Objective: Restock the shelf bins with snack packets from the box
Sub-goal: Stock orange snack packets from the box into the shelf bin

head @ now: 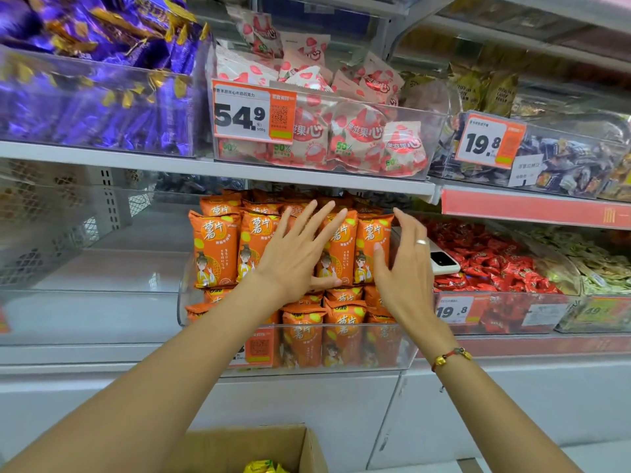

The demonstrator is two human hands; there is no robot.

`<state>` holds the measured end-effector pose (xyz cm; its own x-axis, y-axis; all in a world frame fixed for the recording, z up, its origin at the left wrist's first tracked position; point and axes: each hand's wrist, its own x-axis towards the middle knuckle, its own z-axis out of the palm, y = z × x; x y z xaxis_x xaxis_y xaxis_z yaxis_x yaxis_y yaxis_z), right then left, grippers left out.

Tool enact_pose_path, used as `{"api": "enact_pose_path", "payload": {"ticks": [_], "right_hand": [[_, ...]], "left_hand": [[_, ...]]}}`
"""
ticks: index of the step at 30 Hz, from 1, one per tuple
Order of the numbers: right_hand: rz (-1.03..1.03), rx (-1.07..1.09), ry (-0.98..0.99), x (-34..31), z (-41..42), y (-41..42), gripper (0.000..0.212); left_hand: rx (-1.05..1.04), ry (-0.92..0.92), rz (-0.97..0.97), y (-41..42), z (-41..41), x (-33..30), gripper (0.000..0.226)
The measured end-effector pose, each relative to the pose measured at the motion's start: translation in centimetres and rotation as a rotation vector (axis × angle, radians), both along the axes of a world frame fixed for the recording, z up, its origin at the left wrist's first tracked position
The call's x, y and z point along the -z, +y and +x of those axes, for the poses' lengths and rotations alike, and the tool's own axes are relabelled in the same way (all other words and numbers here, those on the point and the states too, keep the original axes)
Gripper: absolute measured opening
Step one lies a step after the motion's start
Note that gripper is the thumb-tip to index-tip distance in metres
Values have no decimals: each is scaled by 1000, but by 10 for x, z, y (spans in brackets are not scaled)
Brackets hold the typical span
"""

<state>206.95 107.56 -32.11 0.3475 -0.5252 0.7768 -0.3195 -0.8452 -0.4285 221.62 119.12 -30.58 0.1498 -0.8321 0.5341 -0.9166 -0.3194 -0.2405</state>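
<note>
Presently the person stands squarely before the shelving, both arms extended into the clear bin (191, 302) of orange snack packets (213, 249). The left hand (293, 256) lies flat against the upright front row, fingers straight and spread apart, holding nothing. The right hand (404, 264), at three o'clock of the left, has fingers loosely bent and apart, close by the rightmost packet; contact cannot be confirmed. A white phone (444, 261) rests on the red packets (491, 264) in the neighbouring bin. The cardboard box (300, 445) sits open at six o'clock, a yellow packet (264, 467) showing inside. In my judgement the step in hand is squaring up the placed row. The next move calls for reaching down to the box for more stock.
</note>
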Motion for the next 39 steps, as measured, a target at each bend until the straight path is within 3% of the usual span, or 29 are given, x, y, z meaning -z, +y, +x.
{"api": "enact_pose_path", "payload": {"ticks": [3,6,12,15,20,24,28,32,39], "right_hand": [[-169,24,108,-5,8,6,54],[-10,-14,233,4,18,1,56],[156,-178,45,13,14,-6,52],[161,-243,101,19,13,-6,53],[60,-124,252,20,13,-7,56],[-50,-4,246,11,9,-1,57],[-209,28,291,1,18,16,57],[-130,-27,409,13,28,17,59],[-39,-154,345,4,13,31,63]], "left_hand": [[3,-6,-139,9,-1,10,93],[-4,-77,-122,10,3,19,78],[-21,-80,-102,6,2,20,76],[-24,-73,-91,7,2,20,75],[-44,-74,-40,9,-2,16,78],[-77,-90,-210,32,2,16,86],[-232,-97,-304,65,27,16,71],[-255,-48,-180,75,45,32,63],[-130,9,-264,87,31,24,58]]}}
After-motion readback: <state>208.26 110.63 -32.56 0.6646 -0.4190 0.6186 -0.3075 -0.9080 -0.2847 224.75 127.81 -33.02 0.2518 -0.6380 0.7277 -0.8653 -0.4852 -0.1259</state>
